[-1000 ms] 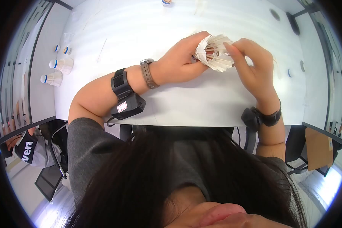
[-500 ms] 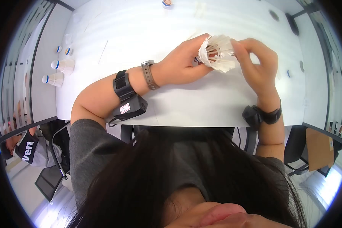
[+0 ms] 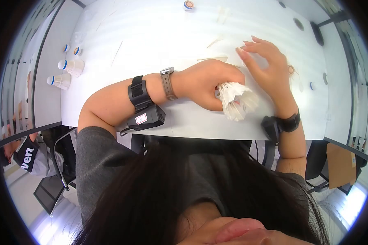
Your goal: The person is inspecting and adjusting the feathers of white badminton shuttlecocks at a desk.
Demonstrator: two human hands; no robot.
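A white feather shuttlecock (image 3: 238,102) is gripped in my left hand (image 3: 210,83), its feather skirt pointing down and to the right. The cork end is hidden inside the fingers. To the upper right of it, my right hand (image 3: 270,65) holds nothing; its fingers are apart and raised, clear of the shuttlecock. Behind my left hand, thin loose feather pieces (image 3: 213,59) lie on the white table (image 3: 151,53).
Two shuttlecocks (image 3: 71,66) lie at the left side of the table near two loose cork heads (image 3: 77,51). Another cork head (image 3: 188,5) is at the far edge, and a ring-shaped piece (image 3: 290,69) lies right of my right hand. Low partitions (image 3: 49,81) flank the table.
My left hand has turned and brought the shuttlecock down and slightly right, toward me. My right hand has let go of the feathers and its fingers have spread.
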